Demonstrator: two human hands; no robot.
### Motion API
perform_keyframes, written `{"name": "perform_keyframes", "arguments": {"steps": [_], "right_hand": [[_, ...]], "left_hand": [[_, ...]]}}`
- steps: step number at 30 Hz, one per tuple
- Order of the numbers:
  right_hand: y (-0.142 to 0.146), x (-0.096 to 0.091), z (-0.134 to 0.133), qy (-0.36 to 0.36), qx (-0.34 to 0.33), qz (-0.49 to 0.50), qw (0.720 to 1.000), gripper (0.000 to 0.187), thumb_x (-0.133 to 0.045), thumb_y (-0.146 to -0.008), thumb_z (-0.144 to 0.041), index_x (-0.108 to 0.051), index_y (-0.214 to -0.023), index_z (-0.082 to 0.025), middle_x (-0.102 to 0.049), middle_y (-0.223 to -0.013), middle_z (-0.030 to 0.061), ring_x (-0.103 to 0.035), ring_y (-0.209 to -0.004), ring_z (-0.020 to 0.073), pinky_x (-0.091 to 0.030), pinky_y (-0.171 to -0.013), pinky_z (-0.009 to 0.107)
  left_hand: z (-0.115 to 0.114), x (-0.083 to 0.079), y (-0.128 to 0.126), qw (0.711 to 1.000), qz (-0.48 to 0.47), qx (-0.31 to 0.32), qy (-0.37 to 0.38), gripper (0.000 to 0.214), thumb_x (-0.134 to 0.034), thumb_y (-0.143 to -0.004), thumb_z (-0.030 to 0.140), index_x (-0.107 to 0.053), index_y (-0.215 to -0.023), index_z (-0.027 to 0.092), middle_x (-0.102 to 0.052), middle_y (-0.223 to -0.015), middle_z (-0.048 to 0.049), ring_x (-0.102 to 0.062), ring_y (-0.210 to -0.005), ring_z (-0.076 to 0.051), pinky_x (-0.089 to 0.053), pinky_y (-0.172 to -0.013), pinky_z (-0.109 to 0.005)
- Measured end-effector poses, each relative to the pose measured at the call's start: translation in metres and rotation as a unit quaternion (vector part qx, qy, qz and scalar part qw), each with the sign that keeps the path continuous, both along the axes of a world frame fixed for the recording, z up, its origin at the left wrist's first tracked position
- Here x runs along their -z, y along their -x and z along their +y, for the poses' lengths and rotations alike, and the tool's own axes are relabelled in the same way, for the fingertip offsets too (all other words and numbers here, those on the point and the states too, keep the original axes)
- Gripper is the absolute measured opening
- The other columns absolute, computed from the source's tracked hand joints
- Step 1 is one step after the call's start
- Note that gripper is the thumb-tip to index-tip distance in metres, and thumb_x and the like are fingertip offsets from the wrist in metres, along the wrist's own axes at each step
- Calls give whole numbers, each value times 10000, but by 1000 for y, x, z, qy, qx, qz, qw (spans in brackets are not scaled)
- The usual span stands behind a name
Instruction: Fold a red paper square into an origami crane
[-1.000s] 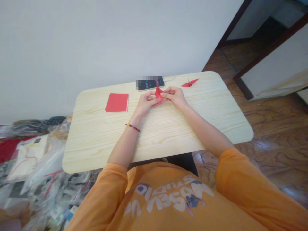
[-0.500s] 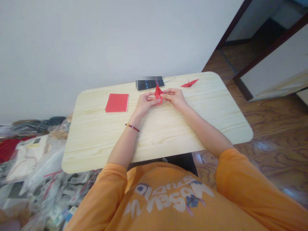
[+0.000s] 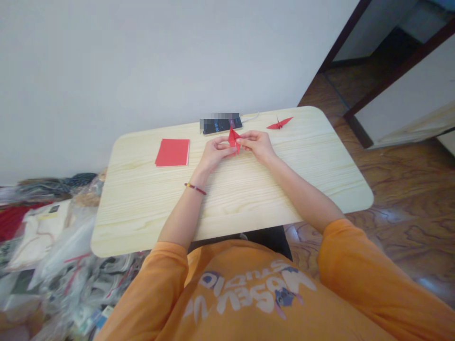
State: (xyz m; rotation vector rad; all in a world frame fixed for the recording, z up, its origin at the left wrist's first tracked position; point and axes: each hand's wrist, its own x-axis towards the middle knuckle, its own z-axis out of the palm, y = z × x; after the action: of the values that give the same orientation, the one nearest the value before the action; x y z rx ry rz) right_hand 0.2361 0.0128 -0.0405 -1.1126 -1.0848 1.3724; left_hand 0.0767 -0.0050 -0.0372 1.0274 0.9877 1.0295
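Between my two hands is a partly folded piece of red origami paper (image 3: 233,136), its pointed tip toward the wall. My left hand (image 3: 214,153) pinches its left and lower edge between thumb and fingers. On the other side, my right hand (image 3: 259,144) grips the right edge with thumb and forefinger. Fingers cover parts of the folds, so the exact shape of the lower end is hidden. A finished red paper crane (image 3: 279,124) with spread wings rests to the right of my right hand. Left of my left hand lies a stack of square red paper (image 3: 172,152).
A phone (image 3: 222,124) with a white cable (image 3: 250,117) lies behind my hands, near the wall. The pale wooden table (image 3: 142,208) has rounded corners. Plastic bags (image 3: 78,284) and clothes crowd the floor at left; a doorway is at upper right.
Hardly anything differs. The folded red paper's tip sits very slightly lower, and both hands keep their grip in nearly the same place.
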Motion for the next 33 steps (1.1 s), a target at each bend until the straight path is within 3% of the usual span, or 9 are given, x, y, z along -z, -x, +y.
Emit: {"name": "perform_keyframes", "arguments": {"steps": [10,19,33], "right_hand": [[0,0,-1,-13,7,-17,1000,362,-874,-507,-368,-650,-702,-160,-611,-544,-22,-504,-476,79,-411,-478,223],[1,-2,-2,-20,12,-4,1000,380,-873,-477,-383,-646,-697,-173,-622,-547,-26,-502,-481,76,-405,-481,221],[3,0,-2,-46,32,-32,998,349,-827,-558,-406,-653,-737,-163,-623,-582,-15,-507,-497,83,-417,-486,227]], "left_hand": [[-2,-1,-1,1000,-20,12,8,582,-875,-459,210,-669,-999,150,-754,-788,-42,-724,-797,-208,-559,-827,-346],[-5,-3,-3,998,-42,9,34,619,-872,-472,170,-637,-1045,161,-744,-797,-28,-715,-768,-187,-571,-803,-357],[-5,-3,-7,999,-31,-3,16,650,-872,-469,178,-628,-1070,161,-737,-792,-23,-710,-750,-184,-561,-820,-364]]}}
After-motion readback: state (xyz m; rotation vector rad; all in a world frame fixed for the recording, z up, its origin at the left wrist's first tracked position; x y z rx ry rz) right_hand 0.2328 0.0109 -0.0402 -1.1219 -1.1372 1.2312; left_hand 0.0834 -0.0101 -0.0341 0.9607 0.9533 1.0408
